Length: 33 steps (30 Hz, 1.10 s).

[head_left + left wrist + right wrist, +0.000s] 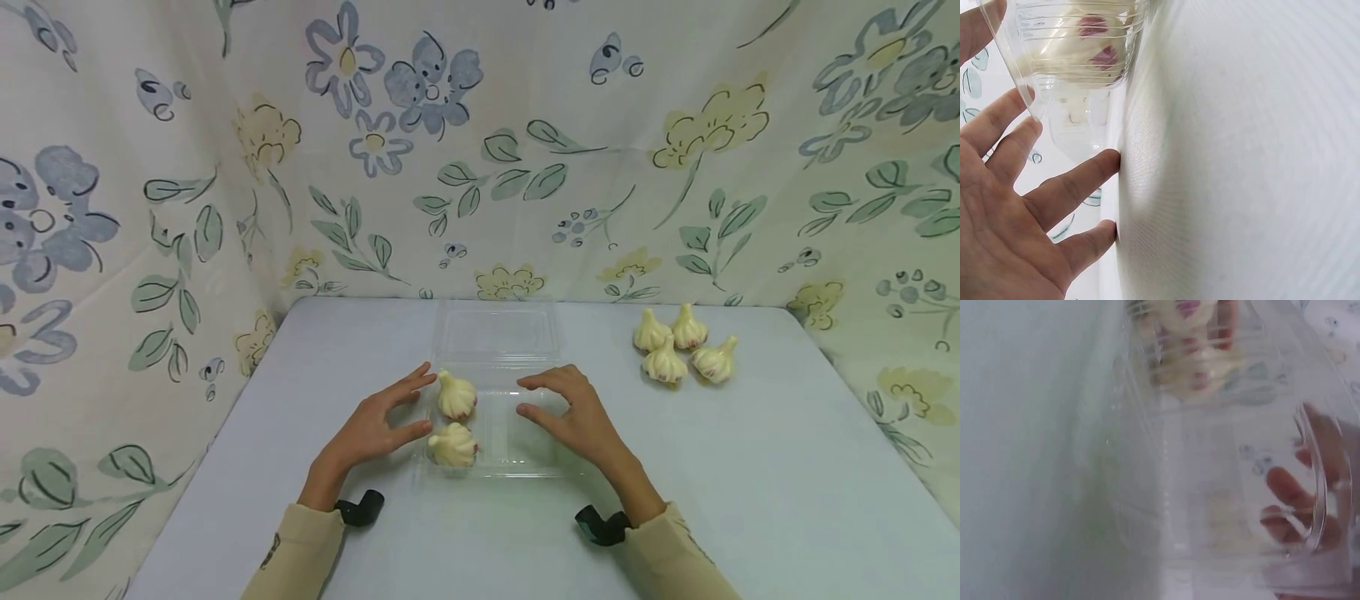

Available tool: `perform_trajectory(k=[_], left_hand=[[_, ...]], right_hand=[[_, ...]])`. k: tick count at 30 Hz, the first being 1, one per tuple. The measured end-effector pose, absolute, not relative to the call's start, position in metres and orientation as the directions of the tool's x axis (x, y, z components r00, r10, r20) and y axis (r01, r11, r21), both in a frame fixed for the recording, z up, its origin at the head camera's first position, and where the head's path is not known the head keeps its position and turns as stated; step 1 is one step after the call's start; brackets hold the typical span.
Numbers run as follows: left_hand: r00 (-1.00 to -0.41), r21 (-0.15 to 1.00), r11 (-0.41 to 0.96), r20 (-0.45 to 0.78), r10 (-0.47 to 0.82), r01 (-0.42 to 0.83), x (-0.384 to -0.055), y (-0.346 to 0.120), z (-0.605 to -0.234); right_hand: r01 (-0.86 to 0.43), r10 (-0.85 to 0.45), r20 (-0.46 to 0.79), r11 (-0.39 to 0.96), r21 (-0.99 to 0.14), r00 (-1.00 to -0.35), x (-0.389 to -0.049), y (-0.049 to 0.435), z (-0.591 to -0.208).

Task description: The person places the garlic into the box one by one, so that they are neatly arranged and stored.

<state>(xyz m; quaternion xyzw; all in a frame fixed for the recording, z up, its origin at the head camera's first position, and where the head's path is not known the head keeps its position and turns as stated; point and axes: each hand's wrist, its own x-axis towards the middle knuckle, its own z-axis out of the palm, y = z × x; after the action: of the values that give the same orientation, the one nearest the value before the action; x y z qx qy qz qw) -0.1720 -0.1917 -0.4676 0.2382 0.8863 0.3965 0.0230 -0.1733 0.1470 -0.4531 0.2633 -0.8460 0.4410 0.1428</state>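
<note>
— Where is the container, and what's in it?

— The clear plastic clamshell container [495, 392] sits open on the pale table [787, 500], in the middle and toward the far edge, its lid laid flat behind the tray. Two garlic bulbs [457, 395] lie in the tray's left half, one behind the other; the nearer bulb [452, 446] rests by the front left corner. The right half of the tray shows nothing inside.

— And the hands?

— The left hand [375, 427] is at the tray's left side, fingers spread and nearly straight. From the left wrist view the fingertips [1107, 161] press down on the table right beside the container wall, and one finger touches the ribbed plastic. It grasps nothing; the hand is relaxed and released.

— The right one?

— The right hand [573, 412] is over the tray's right half, fingers gently bent, thumb and forefinger apart. In the right wrist view the fingers [1285, 487] show through the clear plastic wall, close to it, but whether they truly pinch the rim is blurred, so I cannot tell for sure. From above it looks loose, not clenched.

— Anything else on the table?

— Four more garlic bulbs [681, 350] sit in a cluster to the right, well apart from the container. Floral fabric [480, 150] hangs behind and along both sides.
</note>
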Motion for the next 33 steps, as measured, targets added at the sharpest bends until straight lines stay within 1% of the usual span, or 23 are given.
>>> perform_trajectory(k=[5, 13, 16, 22, 30, 33], left_hand=[[-0.880, 0.708, 0.569, 0.160, 0.448, 0.418, -0.172, -0.192, -0.468], [-0.881, 0.710, 0.568, 0.158, 0.447, 0.415, -0.173, -0.193, -0.470], [-0.883, 0.707, 0.574, 0.155, 0.444, 0.413, -0.173, -0.193, -0.471], [-0.881, 0.710, 0.572, 0.150, 0.448, 0.412, -0.173, -0.193, -0.469], [-0.881, 0.713, 0.567, 0.154, 0.447, 0.413, -0.173, -0.193, -0.470], [-0.879, 0.712, 0.564, 0.163, 0.448, 0.419, -0.174, -0.193, -0.471]], right_hand=[[-0.554, -0.215, 0.527, 0.519, -0.652, -0.822, -0.178, 0.156, -0.458], [-0.480, -0.051, 0.536, 0.523, -0.704, -0.842, -0.186, 0.175, -0.460], [-0.446, 0.025, 0.542, 0.536, -0.716, -0.840, -0.190, 0.186, -0.459], [-0.377, 0.183, 0.547, 0.548, -0.746, -0.817, -0.195, 0.216, -0.459], [-0.262, 0.334, 0.516, 0.577, -0.773, -0.789, -0.198, 0.247, -0.458], [-0.226, 0.370, 0.505, 0.585, -0.779, -0.780, -0.198, 0.255, -0.459]])
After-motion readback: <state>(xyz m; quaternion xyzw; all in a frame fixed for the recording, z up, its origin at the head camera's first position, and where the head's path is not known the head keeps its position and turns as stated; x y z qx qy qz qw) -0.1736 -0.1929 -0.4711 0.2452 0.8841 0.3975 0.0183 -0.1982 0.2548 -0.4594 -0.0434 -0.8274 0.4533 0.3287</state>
